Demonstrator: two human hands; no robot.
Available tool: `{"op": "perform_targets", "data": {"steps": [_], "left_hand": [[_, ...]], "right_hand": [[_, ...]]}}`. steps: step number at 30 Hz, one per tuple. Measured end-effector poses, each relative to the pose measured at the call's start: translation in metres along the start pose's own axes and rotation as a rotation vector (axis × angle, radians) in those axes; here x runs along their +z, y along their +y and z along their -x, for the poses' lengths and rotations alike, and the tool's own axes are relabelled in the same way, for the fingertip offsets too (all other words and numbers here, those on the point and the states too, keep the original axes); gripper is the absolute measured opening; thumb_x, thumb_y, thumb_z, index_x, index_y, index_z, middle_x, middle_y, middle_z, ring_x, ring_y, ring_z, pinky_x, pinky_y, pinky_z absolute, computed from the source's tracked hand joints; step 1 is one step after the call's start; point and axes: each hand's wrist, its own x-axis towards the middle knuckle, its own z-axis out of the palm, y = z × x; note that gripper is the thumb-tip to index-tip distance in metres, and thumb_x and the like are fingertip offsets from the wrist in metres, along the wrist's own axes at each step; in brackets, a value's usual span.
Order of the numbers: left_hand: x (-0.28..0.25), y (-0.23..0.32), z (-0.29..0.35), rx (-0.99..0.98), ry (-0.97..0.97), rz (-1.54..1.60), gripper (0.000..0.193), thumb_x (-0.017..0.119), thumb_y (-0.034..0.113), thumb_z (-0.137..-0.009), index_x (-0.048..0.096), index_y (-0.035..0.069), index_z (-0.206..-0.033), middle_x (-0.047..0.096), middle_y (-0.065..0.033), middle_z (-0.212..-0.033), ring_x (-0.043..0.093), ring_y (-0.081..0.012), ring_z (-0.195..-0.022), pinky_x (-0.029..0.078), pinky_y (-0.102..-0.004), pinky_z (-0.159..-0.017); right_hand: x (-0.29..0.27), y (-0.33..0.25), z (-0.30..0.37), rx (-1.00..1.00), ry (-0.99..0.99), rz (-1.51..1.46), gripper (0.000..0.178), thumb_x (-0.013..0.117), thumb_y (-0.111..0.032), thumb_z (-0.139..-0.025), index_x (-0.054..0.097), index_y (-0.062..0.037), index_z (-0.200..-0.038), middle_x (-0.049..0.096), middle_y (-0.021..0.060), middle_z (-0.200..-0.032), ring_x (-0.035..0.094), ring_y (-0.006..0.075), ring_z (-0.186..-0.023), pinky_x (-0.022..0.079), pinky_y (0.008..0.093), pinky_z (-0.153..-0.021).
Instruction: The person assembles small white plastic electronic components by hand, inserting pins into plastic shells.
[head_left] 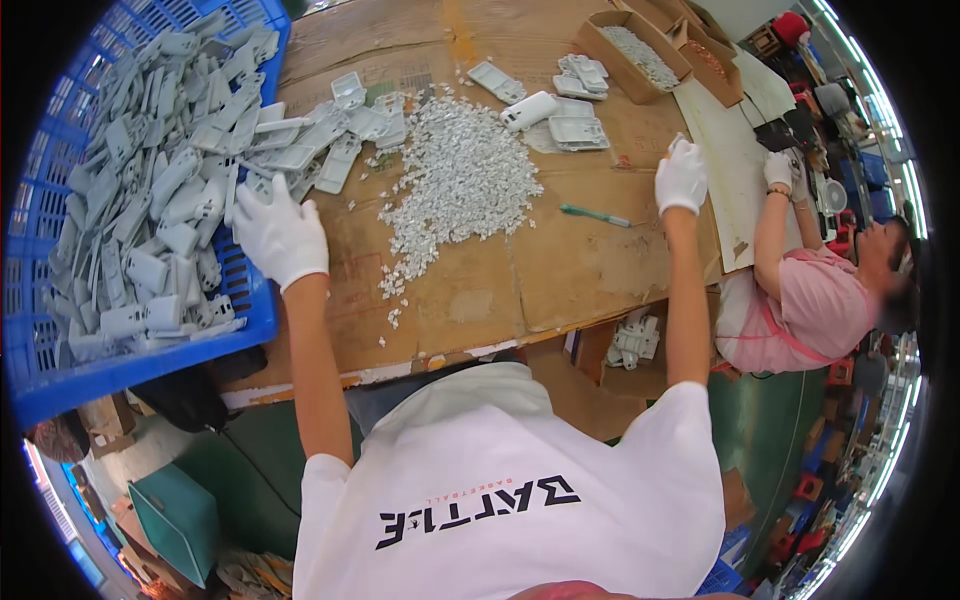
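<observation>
My left hand (278, 232), in a white glove, reaches to the right rim of a blue plastic crate (262, 300). Its fingers are stretched out and apart, against the pale grey plastic housings (165, 180) heaped in there; I see nothing gripped. On the right, my right hand (683, 178), also gloved, is over the cardboard-covered table with its fingers pinched together. A small orange spot shows at the fingertips, but what they hold is too small to name. Between my hands lies a wide pile of small light-grey pieces (460, 170). A green-handled screwdriver (594, 215) lies near my right hand.
More housings (335, 130) spill from the crate onto the cardboard (460, 300). Stacked housings (578, 125) lie beyond the pile. Cardboard boxes (630, 55) of small parts stand at the far right. A co-worker in pink (815, 300) works at the right, wearing gloves.
</observation>
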Motion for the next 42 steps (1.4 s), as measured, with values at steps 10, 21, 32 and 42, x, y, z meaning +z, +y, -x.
{"op": "perform_targets", "data": {"steps": [10,21,32,42], "left_hand": [[0.037,-0.030,-0.014,-0.100,-0.126,-0.022,0.027,0.065,0.010,-0.088,0.061,0.015,-0.115,0.056,-0.0153,-0.112,0.067,-0.0362,-0.093,0.056,-0.0454,-0.076],[-0.026,-0.014,0.058,-0.051,0.055,0.861,0.051,0.049,-0.006,-0.090,0.049,0.011,-0.139,0.064,-0.0193,-0.125,0.065,-0.0357,-0.109,0.051,-0.0414,-0.095],[-0.060,0.029,0.125,-0.353,-0.586,1.842,0.050,0.055,-0.010,-0.083,0.055,0.008,-0.129,0.067,-0.0085,-0.109,0.069,-0.0150,-0.090,0.058,-0.0310,-0.075],[-0.079,0.017,0.134,-0.108,0.001,1.481,0.033,0.054,-0.011,-0.079,0.064,0.001,-0.107,0.067,-0.0157,-0.103,0.067,-0.0246,-0.098,0.052,-0.0324,-0.088]], "right_hand": [[-0.003,0.022,-0.002,0.094,-0.075,0.132,0.030,0.068,-0.027,-0.084,0.067,-0.0026,-0.102,0.064,0.0185,-0.104,0.063,0.0377,-0.102,0.051,0.0439,-0.090],[-0.057,-0.140,0.145,-0.132,-0.252,-0.858,0.020,0.068,-0.006,-0.082,0.066,-0.0110,-0.101,0.063,0.0108,-0.098,0.065,0.0328,-0.088,0.053,0.0421,-0.078],[-0.107,-0.160,0.151,-0.276,-0.117,-1.044,0.018,0.065,-0.001,-0.081,0.062,-0.0065,-0.098,0.063,0.0169,-0.099,0.065,0.0380,-0.089,0.053,0.0464,-0.079],[-0.182,-0.267,0.181,-0.650,0.031,-1.236,0.021,0.066,0.000,-0.073,0.069,-0.0076,-0.093,0.060,0.0131,-0.097,0.058,0.0317,-0.098,0.048,0.0408,-0.086]]}}
